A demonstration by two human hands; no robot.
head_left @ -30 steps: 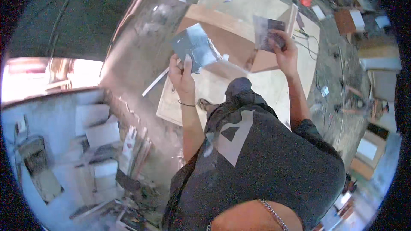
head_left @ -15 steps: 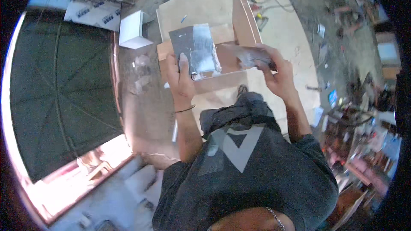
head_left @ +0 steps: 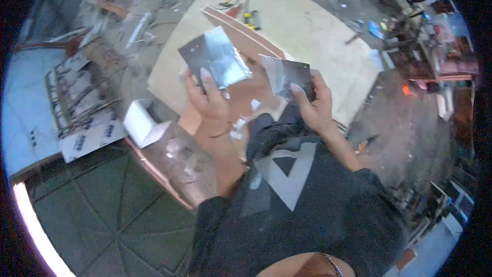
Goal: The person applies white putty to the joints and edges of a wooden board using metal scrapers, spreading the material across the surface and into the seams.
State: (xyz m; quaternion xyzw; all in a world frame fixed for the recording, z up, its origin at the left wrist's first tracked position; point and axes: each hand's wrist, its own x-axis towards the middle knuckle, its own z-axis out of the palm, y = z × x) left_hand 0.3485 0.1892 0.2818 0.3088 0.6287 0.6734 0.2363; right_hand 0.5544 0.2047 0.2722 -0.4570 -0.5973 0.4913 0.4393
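My left hand [head_left: 209,97] is closed on the near edge of a dark flat plate [head_left: 192,54], thumb on its upper face. A whitish, putty-like paste [head_left: 225,64] covers that plate's right half and clumps along its edge. My right hand [head_left: 316,103] grips a second dark thin plate [head_left: 296,76] at its right side, and pale paste streaks its left part. The two plates are held apart, side by side. Beneath them is a wooden box frame [head_left: 243,31], its lower part hidden behind my hands and the plates.
The frame rests on a large pale wooden sheet [head_left: 323,43]. A yellow-and-black tool [head_left: 251,20] and a cord lie beyond the frame. At left stand a white angled piece [head_left: 145,129] and a dark green ribbed panel [head_left: 113,210]. Clutter lines the right side.
The view has turned, so the surroundings appear rotated clockwise. My right hand's plate has tipped to show its broad face and no longer blurs. Both hands keep their plates.
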